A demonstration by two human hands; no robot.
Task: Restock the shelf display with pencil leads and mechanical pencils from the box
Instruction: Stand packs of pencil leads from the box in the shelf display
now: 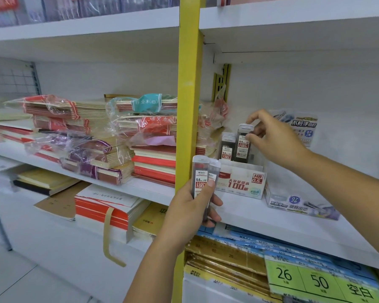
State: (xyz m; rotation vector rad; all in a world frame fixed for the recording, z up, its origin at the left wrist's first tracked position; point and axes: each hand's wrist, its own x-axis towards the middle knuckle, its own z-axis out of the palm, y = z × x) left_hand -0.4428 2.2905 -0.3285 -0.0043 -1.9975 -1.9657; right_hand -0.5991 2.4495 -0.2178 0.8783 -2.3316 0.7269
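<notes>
Here, in the head view, a lead case [243, 143] is pinched near its top by the right hand [271, 138], right of the middle. Its lower end is hidden behind the box [241, 180] front. A row of cases [227, 147] is stood just beside it. Two more cases [200, 176] are gripped by the left hand [190, 206], at lower middle, before the yellow post [188, 106].

A dark, white-capped lead case [242, 147] stands upright in the white display [241, 182], pinched at its top by the right hand [276, 138]; more cases [227, 147] sit just left; the left hand [190, 206] grips two cases [204, 178] upright.
</notes>
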